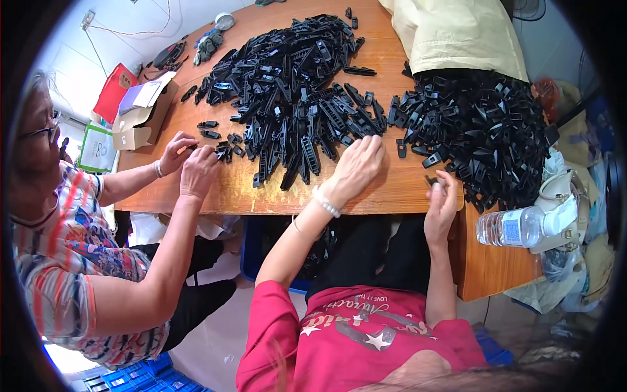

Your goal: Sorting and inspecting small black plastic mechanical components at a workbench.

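Note:
My left hand [358, 164], with a bead bracelet at the wrist, reaches over the near right side of a heap of long, slotted black plastic parts [287, 78]. Its fingers are bent together and point down; their tips and anything between them are hidden. Just past the table's front edge, my right hand [442, 209] pinches a small black plastic piece [431, 179] between thumb and fingers. Beyond it lies a second heap, of shorter black plastic clips [483, 130], with one loose clip [401, 148] between the heaps.
A co-worker at the left handles small black pieces with both hands [189, 163]. A cardboard box with papers [140, 127] stands beyond them. A pale sack [457, 39] lies behind the clip heap. A clear plastic bottle [513, 227] lies at the right, beside a cream bag [565, 196].

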The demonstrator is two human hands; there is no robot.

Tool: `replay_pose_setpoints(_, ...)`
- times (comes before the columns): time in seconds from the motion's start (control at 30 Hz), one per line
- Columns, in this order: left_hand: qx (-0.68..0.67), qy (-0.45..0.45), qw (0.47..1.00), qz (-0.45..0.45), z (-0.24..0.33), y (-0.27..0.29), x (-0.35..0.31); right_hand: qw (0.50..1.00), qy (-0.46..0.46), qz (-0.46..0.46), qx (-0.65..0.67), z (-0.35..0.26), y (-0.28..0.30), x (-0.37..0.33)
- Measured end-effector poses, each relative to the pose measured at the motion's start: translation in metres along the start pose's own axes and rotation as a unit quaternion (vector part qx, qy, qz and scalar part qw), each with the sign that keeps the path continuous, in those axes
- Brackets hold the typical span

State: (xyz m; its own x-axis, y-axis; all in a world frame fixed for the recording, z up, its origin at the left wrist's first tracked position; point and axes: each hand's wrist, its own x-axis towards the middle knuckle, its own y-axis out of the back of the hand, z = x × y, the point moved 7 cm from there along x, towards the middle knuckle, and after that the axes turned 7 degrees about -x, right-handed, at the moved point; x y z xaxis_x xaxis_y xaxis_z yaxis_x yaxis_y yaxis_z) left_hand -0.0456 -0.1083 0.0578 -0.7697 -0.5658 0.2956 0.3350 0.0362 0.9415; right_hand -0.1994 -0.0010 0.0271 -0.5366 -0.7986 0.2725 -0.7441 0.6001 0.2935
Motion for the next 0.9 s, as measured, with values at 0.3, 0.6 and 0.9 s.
replay_pose_setpoints(0.3, -0.311, 0.164, 0.927, 0.129, -0.011, 0.001, -0.078, 0.962, -0.008, -0.269, 0.033, -0.009, -0.050, 0.010)
replay_pose_setpoints(0.6, -0.372, 0.157, 0.910, 0.099, -0.017, -0.005, -0.075, 0.930, 0.164, -0.318, -0.085, -0.031, -0.073, 0.016)
replay_pose_setpoints(0.9, -0.691, 0.315, 0.618, 0.203, -0.048, -0.001, -0.092, 0.956, 0.179, -0.036, -0.228, -0.035, -0.053, 0.059)
